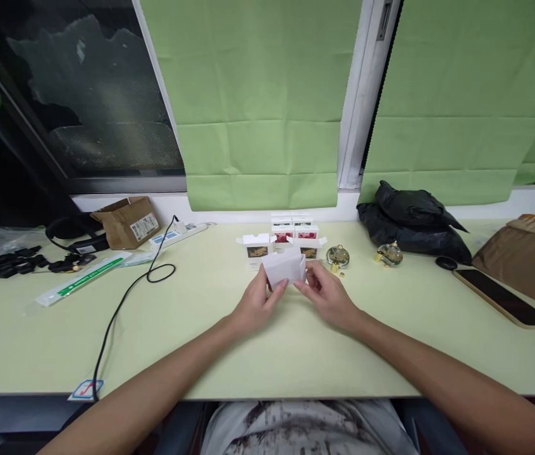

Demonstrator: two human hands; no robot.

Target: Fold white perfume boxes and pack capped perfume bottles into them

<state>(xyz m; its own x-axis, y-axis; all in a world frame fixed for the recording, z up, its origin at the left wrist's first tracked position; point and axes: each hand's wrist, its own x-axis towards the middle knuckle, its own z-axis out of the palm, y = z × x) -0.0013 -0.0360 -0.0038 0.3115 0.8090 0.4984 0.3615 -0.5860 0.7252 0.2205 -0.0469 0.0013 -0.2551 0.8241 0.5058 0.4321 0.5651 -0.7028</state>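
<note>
Near the middle of the table, a small white carton (pixel 282 268) is held up between both hands, its plain side toward me. My left hand (pixel 254 303) is closed around its left side, thumb on the lower front. With thumb and fingers, my right hand (pixel 330 296) grips the right edge. Just behind stand several similar small boxes: an open-flapped white box (pixel 257 248) with a dark floral picture, another (pixel 312 251) partly hidden, and a box with a red picture (pixel 307 232). Right of them sits a round glass-and-gold bottle (pixel 338 256); a second such bottle (pixel 390 254) lies farther right.
Black plastic bags (pixel 412 221), a phone (pixel 504 297) and a brown parcel (pixel 530 259) are on the right. Leftward lie a black cable (pixel 128 294), a cardboard box (pixel 128 222), a power strip (pixel 179 234) and a green-white packet (pixel 85 278). Green curtains (pixel 260 101) hang behind the table.
</note>
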